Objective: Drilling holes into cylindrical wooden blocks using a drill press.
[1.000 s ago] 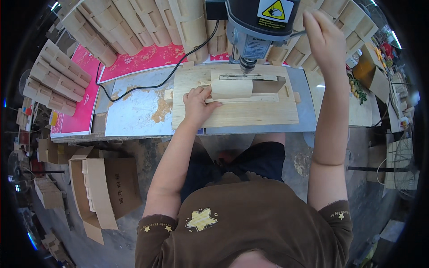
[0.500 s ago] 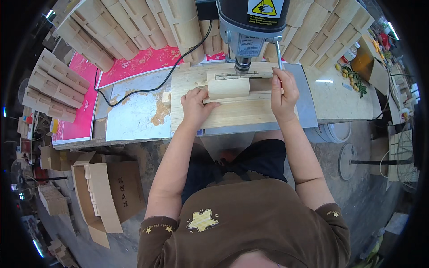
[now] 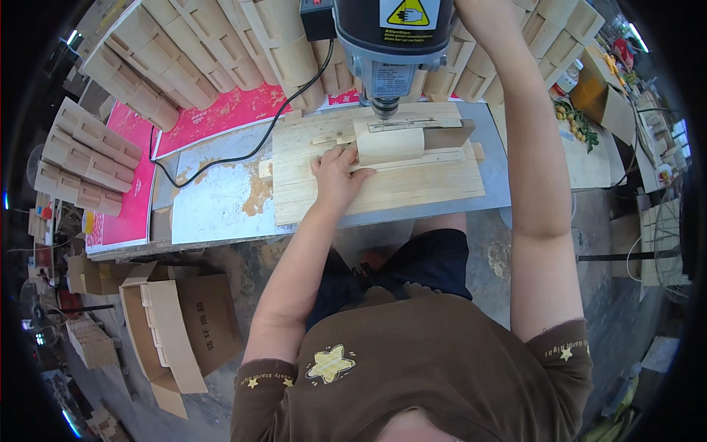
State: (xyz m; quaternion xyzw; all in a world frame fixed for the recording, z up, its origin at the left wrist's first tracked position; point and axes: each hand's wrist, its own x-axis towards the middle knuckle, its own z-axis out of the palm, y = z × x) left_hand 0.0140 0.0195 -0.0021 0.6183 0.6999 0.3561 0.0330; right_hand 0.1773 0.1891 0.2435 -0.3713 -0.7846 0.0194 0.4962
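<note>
A pale curved wooden piece (image 3: 390, 144) lies in a wooden jig board (image 3: 412, 186) on the bench. My left hand (image 3: 340, 174) holds the piece's left end, fingertips against its edge and thumb stretched along the front rail. A metal strip (image 3: 403, 124) runs along the jig's far side. Just above it hangs the chuck (image 3: 384, 108) of a drill press (image 3: 390, 46). Up beside the drill head, my right hand (image 3: 482, 16) is cut off by the top edge. Its fingers, and anything in them, are hidden.
Stacked curved wooden pieces (image 3: 158, 70) stand behind the bench, with another stack (image 3: 88, 158) at the left. A black cable (image 3: 254, 138) loops across the bench. An open carton (image 3: 173, 331) sits on the floor at left. Fruit with leaves (image 3: 578, 121) lies at right.
My right hand has moved up and away from the drill's lever, out past the top edge. My left hand stays at the wooden piece. The whole view has shifted slightly.
</note>
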